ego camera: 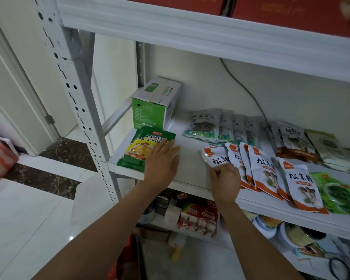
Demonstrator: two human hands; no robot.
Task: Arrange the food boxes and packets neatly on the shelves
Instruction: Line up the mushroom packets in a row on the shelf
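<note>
We reckon the shelf [190, 170] half tidy: our left hand [162, 164] lies flat on the yellow-green packet [143, 145] at its left end, our right hand [226, 179] pinches the leftmost white-orange packet [214, 156], its row unsquared

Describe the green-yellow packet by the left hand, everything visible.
The packet is glossy plastic, green with a yellow middle, printed with Chinese characters and a picture of yellow food. It lies flat at the front left corner of the shelf, just before the green box, apparently atop more green packets whose edges show below it. The left hand rests straight fingers on its right edge.
</note>
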